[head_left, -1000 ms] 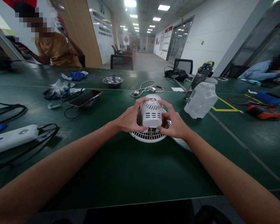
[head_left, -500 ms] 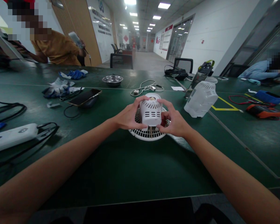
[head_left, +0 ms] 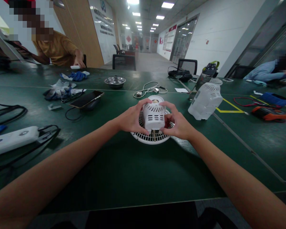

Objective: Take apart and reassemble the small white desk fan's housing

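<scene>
Both my hands grip a white slotted plastic housing [head_left: 154,116], which looks like the motor cover of a small fan. My left hand [head_left: 133,119] curves round its left side, with the thumb low at the near edge. On the other side, my right hand [head_left: 178,122] holds it with the fingers curled and the thumb near the bottom edge. Under the housing lies a round white fan grille [head_left: 152,141], flat on the green table [head_left: 133,171]. A thin brownish piece shows below the housing's near edge. Fingertips behind the housing are partly hidden.
To the right stand a white plastic fan base [head_left: 205,101] and a dark bottle [head_left: 202,78]. A coiled white cable [head_left: 149,90] and a metal bowl [head_left: 114,82] lie beyond my hands. Left are a phone [head_left: 87,99], gloves [head_left: 62,89] and a power strip [head_left: 14,140]. Two people sit around.
My hands and the housing have barely moved. At the far left, the person in the mustard top has lowered a pale object from the air to the table.
</scene>
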A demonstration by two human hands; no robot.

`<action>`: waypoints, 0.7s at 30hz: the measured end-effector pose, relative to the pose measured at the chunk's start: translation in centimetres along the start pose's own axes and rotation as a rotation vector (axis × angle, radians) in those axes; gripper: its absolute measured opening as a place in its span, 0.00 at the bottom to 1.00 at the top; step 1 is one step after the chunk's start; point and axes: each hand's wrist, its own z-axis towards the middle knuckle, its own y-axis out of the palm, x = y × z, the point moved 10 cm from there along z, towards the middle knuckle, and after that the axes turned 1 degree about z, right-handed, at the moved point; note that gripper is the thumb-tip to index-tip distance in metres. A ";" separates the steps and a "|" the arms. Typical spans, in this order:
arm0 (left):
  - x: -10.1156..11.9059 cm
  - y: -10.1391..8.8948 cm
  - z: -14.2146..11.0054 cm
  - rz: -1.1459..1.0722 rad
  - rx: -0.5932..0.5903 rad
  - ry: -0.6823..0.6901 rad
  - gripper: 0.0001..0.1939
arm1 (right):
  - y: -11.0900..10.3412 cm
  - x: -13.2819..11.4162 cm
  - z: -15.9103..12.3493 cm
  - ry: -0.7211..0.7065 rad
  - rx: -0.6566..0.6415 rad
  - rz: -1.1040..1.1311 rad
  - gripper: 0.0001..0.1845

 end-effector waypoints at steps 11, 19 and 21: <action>-1.2 0.3 -0.7 0.102 0.143 -0.111 0.54 | -1.9 0.5 -0.2 -0.004 0.246 -0.232 0.58; -5.1 -1.7 -2.9 0.087 0.266 -0.468 0.27 | -3.7 1.7 -0.4 -0.040 0.309 -0.250 0.46; -7.2 -2.0 -4.0 0.064 0.284 -0.618 0.27 | -3.5 1.9 -0.4 -0.029 0.296 -0.230 0.48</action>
